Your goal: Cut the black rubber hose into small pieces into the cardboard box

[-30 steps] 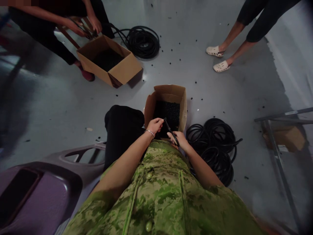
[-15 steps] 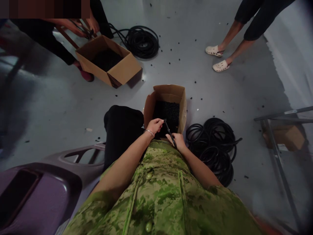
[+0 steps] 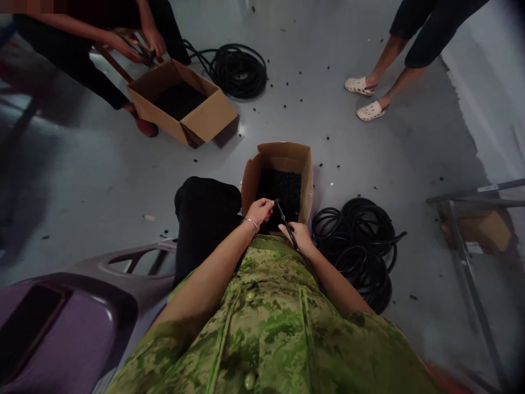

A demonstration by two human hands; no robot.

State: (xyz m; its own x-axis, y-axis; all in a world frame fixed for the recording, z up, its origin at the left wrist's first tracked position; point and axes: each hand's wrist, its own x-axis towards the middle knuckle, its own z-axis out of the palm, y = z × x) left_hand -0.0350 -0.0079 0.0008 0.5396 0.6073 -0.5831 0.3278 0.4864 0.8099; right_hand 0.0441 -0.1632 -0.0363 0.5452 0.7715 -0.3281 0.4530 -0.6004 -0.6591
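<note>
Over the near cardboard box (image 3: 305, 183), my left hand (image 3: 259, 211) is closed in a pinch beside the tip of a slim dark tool that looks like scissors (image 3: 281, 212). Whatever sits between those fingertips is too small to make out. My right hand (image 3: 301, 236) wraps round the tool's lower end, near my waist, with its tip pointing up and left. Many small black pieces (image 3: 283, 185) lie inside the box. Right of the box, coils of black hose (image 3: 355, 235) rest on the floor.
Across from me, a person's hands (image 3: 141, 46) work over another cardboard box (image 3: 215, 112), near a second black hose coil (image 3: 240, 71). Someone in white clogs (image 3: 371, 111) stands at upper right. A purple chair (image 3: 94, 306) is at left, a metal frame (image 3: 467, 268) at right.
</note>
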